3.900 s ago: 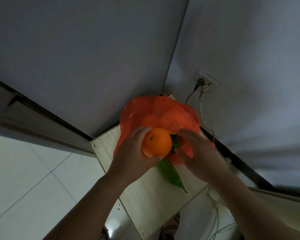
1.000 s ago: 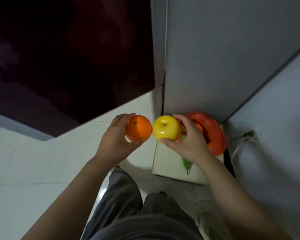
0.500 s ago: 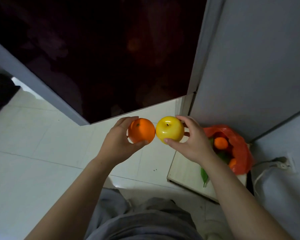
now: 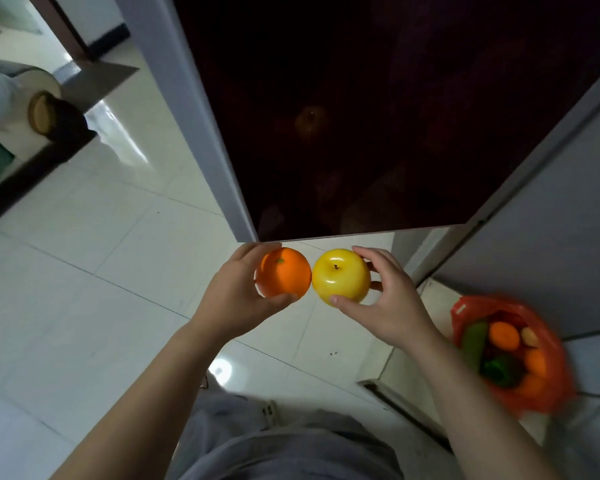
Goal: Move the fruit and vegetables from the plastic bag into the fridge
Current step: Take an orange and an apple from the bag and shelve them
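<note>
Now turned away from the plastic bag (image 4: 559,358), gripping orange (image 4: 284,271) in left hand (image 4: 236,297) and yellow apple (image 4: 342,279) in right hand (image 4: 392,304), facing the seemingly unopened fridge door (image 4: 361,116).

The head-worn camera is looking steeply down, close above the left hand (image 4: 236,299) and right hand (image 4: 392,306), facing the glossy dark fridge door (image 4: 378,116) and white tiled floor (image 4: 84,289).

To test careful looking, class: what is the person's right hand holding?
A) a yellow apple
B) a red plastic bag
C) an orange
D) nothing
A: the right hand grips the yellow apple, while the left hand holds the orange.
</note>
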Motion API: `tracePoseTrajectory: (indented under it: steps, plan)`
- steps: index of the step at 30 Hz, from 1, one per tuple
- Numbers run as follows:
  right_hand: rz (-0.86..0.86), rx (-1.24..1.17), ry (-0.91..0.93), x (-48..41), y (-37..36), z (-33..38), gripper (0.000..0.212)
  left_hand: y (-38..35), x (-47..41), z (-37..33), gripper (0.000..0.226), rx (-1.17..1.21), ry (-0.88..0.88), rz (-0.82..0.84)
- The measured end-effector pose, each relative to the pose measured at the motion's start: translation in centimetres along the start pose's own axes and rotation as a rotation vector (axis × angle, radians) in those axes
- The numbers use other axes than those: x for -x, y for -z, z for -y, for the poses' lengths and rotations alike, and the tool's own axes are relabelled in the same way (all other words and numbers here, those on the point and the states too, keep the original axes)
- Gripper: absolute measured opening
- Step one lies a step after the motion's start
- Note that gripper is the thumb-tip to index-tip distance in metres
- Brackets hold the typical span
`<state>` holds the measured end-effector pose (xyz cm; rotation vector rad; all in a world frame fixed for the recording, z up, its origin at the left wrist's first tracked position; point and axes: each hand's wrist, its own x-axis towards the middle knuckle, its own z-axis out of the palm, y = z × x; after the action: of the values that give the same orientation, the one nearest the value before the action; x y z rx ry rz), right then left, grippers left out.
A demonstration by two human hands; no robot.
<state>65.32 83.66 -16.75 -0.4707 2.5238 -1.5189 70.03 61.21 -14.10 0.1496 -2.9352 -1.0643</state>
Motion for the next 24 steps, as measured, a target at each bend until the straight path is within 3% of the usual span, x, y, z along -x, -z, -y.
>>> tracePoseTrajectory:
  steps: [14, 24]
  plan:
    - [0.017, -0.003, 0.067, -11.5, -27.3, 16.4, 0.068, 22.8, -3.3, 25.2, 0.082, 0.022, -0.056, -0.032]
    - [0.042, 0.009, 0.057, -21.5, -37.1, 23.0, 0.072, 32.3, -8.5, 34.7, 0.082, 0.046, 0.008, -0.099]
